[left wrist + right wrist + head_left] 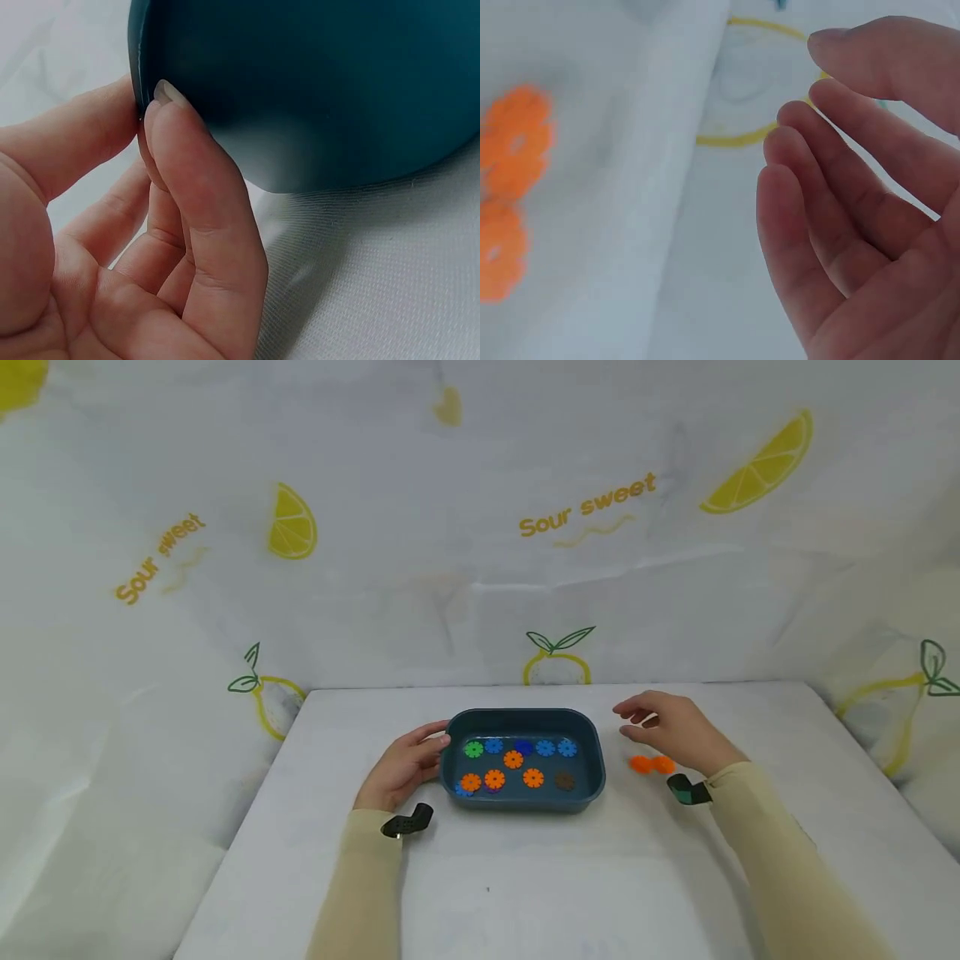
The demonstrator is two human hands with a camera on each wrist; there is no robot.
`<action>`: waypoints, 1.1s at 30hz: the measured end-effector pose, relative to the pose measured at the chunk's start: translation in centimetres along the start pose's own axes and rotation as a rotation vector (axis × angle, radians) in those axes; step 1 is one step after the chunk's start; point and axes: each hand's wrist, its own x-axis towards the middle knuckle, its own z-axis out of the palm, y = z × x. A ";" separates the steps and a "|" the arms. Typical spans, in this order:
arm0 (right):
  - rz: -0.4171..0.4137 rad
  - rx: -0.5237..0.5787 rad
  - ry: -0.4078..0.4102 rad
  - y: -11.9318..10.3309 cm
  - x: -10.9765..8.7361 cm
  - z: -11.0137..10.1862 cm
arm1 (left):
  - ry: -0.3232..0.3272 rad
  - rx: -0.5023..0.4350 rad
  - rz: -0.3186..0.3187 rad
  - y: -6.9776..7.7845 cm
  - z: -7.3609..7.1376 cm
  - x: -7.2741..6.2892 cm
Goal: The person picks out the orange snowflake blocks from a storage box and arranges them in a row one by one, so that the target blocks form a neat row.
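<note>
A dark teal tray (522,804) stands on the table with several flower-shaped plastic discs inside, in orange, blue, green, purple and brown. At its left end my left hand (405,766) pinches the rim between thumb and fingers; the left wrist view shows the tray wall (315,90) between them. My right hand (678,731) is held above the table to the right of the tray, fingers loosely bent and holding nothing. Just below it lie two orange discs (641,764), side by side on the table; they appear blurred at the left of the right wrist view.
The white table (525,893) extends around the tray. Behind it rises a white cloth backdrop (390,610) printed with lemons and lettering. A dark wrist camera (408,821) sits on the left wrist and another (687,790) on the right.
</note>
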 end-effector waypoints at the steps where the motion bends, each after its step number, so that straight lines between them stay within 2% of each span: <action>1: -0.017 -0.011 -0.007 -0.6 0.6 -0.1 | -0.007 0.001 -0.001 0.0 0.1 0.0; 8: -0.125 -0.061 -0.112 -4.6 4.2 0.7 | 0.002 -0.014 0.000 -0.1 0.2 0.2; 12: -0.180 -0.089 -0.181 -6.8 5.8 2.1 | 0.002 -0.008 0.005 -0.2 0.1 0.2; 17: -0.201 -0.149 -0.272 -8.8 7.4 4.6 | 0.001 0.004 0.004 -0.2 -0.1 0.2; 26: -0.242 -0.302 -0.403 -11.1 9.3 8.4 | 0.011 0.025 0.016 0.0 -0.2 0.0; 33: -0.242 -0.368 -0.471 -11.5 10.2 10.5 | -0.013 0.016 0.021 0.1 -0.5 0.4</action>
